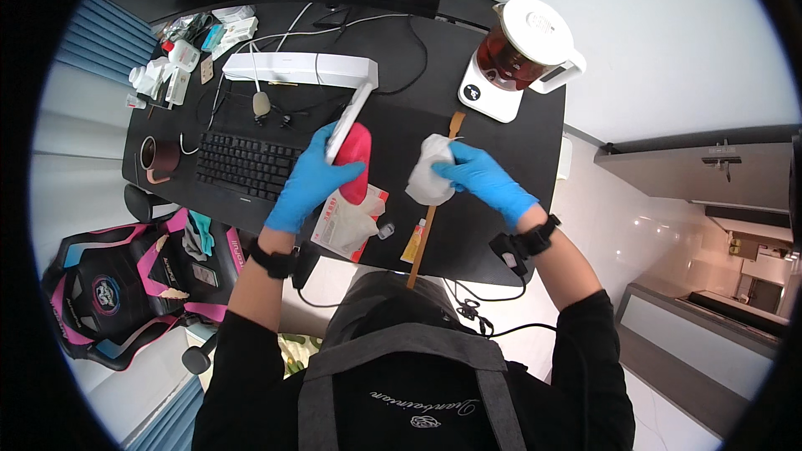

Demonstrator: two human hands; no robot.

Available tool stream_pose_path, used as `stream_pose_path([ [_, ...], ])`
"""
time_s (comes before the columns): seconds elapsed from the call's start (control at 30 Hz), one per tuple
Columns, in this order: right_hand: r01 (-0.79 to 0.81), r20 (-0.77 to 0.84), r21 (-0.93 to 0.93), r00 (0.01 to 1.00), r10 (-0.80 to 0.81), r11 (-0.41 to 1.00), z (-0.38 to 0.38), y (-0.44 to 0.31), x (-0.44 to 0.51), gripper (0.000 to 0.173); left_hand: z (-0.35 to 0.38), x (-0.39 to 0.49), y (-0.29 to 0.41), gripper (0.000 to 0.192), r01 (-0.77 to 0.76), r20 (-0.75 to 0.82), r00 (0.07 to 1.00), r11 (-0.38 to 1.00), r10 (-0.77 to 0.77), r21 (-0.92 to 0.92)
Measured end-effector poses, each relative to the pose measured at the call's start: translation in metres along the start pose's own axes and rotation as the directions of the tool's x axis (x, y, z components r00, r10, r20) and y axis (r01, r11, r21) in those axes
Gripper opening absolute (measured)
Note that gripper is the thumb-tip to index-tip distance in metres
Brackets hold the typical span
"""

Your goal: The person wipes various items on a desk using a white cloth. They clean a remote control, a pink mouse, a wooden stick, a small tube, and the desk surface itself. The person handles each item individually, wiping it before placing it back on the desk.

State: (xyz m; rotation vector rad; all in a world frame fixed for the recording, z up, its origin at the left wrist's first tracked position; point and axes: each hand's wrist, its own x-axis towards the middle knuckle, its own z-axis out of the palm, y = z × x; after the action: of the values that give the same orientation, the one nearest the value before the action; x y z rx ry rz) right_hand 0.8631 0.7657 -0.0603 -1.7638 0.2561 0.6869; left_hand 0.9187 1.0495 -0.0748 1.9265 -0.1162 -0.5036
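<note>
My left hand [316, 178], in a blue glove, grips a pink-red rounded object [355, 156] together with a flat white piece [348, 119]; whether the two are joined I cannot tell. A crumpled white cloth or tissue [432, 172] is pinched in my blue-gloved right hand [479, 175], just above the desk. Beneath that cloth runs a long narrow brown strip [425, 241], reaching past the desk's front edge. Beside the strip lies a yellow tube [413, 243] with a white cap. Left of it are a small clear object [386, 231] and a red-and-white printed packet [329, 230] under a pale crumpled sheet [354, 225].
On the black desk [401, 119] stand a glass kettle of red liquid [510, 56] at back right and a mug [160, 156] at left. A keyboard [247, 166], a long white box [294, 67], bottles [183, 55] and cables crowd the left. A gaming chair [119, 288] is at lower left.
</note>
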Motion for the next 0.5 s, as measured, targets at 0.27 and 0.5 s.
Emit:
stream_pose_path([
  [0.27, 0.386, 0.214, -0.9, 0.796, -0.566, 0.202, 0.048, 0.057, 0.042, 0.062, -0.024, -0.056, -0.029, 0.077, 0.09, -0.108, 0.989, 0.989, -0.103, -0.113],
  [0.5, 0.14, 0.123, 0.064, 0.981, -0.147, 0.988, 0.053, 0.087, 0.079, 0.039, -0.03, -0.084, -0.045, 0.077, 0.175, -0.15, 0.967, 0.964, -0.207, -0.199],
])
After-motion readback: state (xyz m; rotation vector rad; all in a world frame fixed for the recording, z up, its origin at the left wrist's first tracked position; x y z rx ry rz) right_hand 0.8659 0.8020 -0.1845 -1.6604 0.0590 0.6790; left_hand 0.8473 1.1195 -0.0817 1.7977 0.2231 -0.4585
